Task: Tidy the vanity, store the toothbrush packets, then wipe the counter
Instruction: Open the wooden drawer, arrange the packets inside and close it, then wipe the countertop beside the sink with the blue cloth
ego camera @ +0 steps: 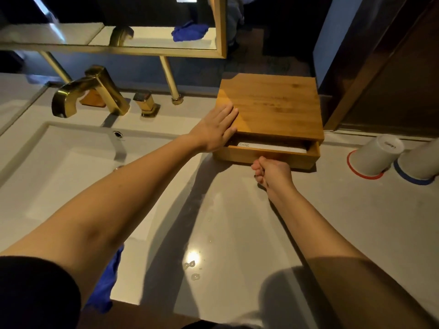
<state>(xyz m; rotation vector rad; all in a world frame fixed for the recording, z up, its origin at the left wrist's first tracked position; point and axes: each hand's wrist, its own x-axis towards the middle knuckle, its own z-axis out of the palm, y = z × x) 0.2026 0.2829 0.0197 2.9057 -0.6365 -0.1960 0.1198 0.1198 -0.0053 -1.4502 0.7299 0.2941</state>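
Observation:
A wooden box (pixel 273 103) stands on the grey counter (pixel 237 222) right of the sink. Its drawer (pixel 268 154) is out a small way, and a white toothbrush packet (pixel 270 146) shows in the gap. My left hand (pixel 217 128) lies flat, fingers apart, on the box's top left corner. My right hand (pixel 272 173) is closed in a fist against the drawer front; whether it grips a pull is hidden. A blue cloth (pixel 107 281) hangs at the counter's near edge under my left arm.
A white sink basin (pixel 59 174) with a gold faucet (pixel 90 91) fills the left. Two upturned white cups (pixel 375 155) (pixel 420 162) sit at the right on red and blue rings. A gold-framed mirror (pixel 221 27) stands behind. Water drops (pixel 192 269) lie on the counter.

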